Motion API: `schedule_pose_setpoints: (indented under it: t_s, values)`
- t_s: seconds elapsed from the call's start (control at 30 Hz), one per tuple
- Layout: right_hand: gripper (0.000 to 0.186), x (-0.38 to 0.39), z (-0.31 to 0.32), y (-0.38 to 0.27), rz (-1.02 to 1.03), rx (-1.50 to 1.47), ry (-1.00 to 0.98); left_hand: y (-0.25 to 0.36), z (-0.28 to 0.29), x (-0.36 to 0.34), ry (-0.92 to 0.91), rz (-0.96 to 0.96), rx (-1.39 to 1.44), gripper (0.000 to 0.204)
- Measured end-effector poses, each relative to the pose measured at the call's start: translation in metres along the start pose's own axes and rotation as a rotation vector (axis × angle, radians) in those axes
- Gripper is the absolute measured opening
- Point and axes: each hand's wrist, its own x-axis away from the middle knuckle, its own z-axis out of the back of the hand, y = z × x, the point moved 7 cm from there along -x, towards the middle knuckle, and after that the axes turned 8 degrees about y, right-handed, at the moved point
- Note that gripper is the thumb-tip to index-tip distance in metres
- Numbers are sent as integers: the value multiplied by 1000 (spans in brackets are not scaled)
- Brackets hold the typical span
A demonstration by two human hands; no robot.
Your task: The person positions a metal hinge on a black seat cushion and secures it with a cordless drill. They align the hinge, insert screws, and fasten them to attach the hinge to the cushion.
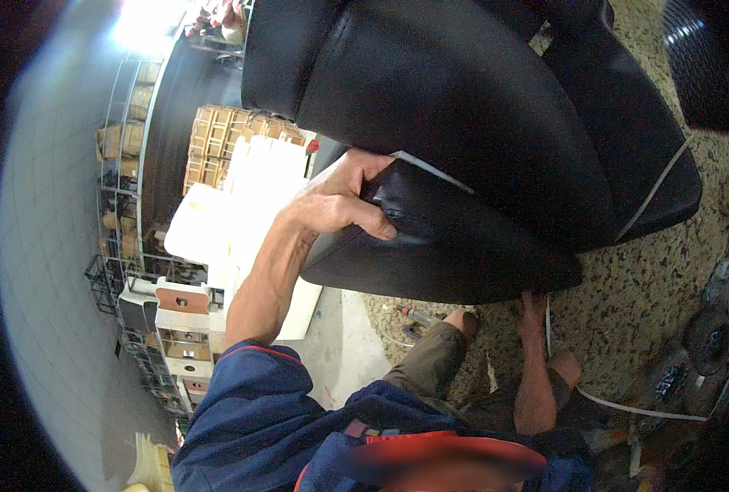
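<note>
Head view: left hand (337,201) grips black leathery padded panel (454,246) at left, long axis rightward; right hand (533,316) below, grip unclear.

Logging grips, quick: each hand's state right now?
Left hand: closed on the black padded piece.
Right hand: at its lower edge, fingers hidden; grip cannot be told.

Wide fisheye view from the wearer's head, looking down

A head-worn camera, the left of a side-by-side pair, looks down past the wearer's navy shirt (249,410) at the lower edge. Black upholstery (454,98) looms close ahead across the upper middle. The lens also takes in a speckled mat (667,254) at right and distant storage racks (140,197) at left, bending toward the rim.
</note>
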Motion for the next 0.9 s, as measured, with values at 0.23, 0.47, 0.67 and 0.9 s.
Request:
schedule_pose_setpoints:
  t_s: [0.23,0.47,0.67,0.9]
  values:
    - [89,-8,3,5,64,5,-55,2,0,-1,-6,-27,-48,49]
    - [79,-10,2,6,65,-19,-40,-3,3,-3,27,33,-76,59]
    - [80,-4,-1,0,73,-44,-26,-3,2,-3,51,50,-49,61]
    - [83,24,-7,-23,-54,0,26,1,2,-2,47,75,-51,64]
